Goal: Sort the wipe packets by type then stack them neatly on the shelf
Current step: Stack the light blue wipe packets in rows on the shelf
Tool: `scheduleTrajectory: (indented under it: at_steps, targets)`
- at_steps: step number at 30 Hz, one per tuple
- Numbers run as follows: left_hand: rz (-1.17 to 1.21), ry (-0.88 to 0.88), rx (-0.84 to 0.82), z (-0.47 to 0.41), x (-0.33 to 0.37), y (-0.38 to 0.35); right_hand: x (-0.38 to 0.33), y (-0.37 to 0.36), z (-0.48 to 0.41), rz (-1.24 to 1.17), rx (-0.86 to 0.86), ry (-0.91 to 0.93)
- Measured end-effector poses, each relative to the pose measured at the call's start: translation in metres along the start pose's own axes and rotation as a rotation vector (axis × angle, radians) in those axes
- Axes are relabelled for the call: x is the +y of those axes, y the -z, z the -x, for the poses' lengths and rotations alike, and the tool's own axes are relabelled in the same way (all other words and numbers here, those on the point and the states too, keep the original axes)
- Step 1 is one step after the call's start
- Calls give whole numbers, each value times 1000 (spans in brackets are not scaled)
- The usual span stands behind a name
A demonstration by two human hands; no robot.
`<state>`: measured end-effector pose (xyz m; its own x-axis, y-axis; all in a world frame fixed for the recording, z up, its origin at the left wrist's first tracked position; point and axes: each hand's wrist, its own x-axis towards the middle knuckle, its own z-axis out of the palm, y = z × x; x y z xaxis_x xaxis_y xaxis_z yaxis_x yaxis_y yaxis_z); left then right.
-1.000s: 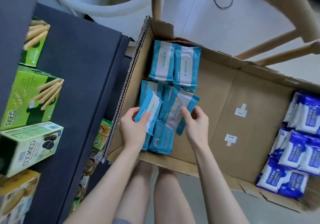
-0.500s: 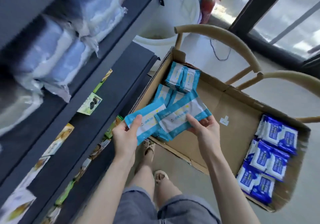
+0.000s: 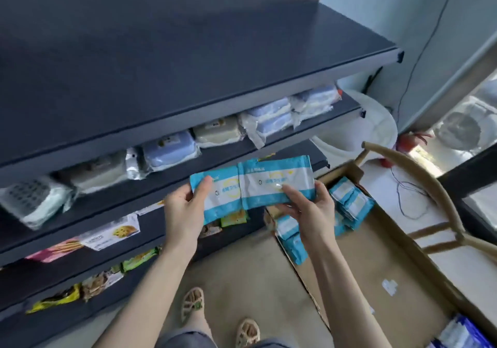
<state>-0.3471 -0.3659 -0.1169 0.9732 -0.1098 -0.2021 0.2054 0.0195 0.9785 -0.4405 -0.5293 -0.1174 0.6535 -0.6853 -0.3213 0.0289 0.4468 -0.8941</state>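
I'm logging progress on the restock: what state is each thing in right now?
Left hand, grips the left teal packet.
Right hand, grips the right teal packet, which overlaps the left one.
Both packets, sealed, held before the shelf, not yet placed.
Cardboard box, open, teal packets lying inside.
Blue packets, in the box's near end.

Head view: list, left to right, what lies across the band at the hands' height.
Cookie box → left hand → held teal packets → right hand → teal packets in the cardboard box → wooden chair.
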Motion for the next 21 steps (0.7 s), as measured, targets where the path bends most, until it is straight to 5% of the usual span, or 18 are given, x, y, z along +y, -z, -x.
scheduleTrajectory:
  at_steps: [10, 21]
  targets:
    - [118, -210, 254, -44, 102, 166, -14, -209, 35, 59, -407, 116]
    - [252, -186, 231, -107, 159, 358, 64, -421, 92, 112, -589, 79]
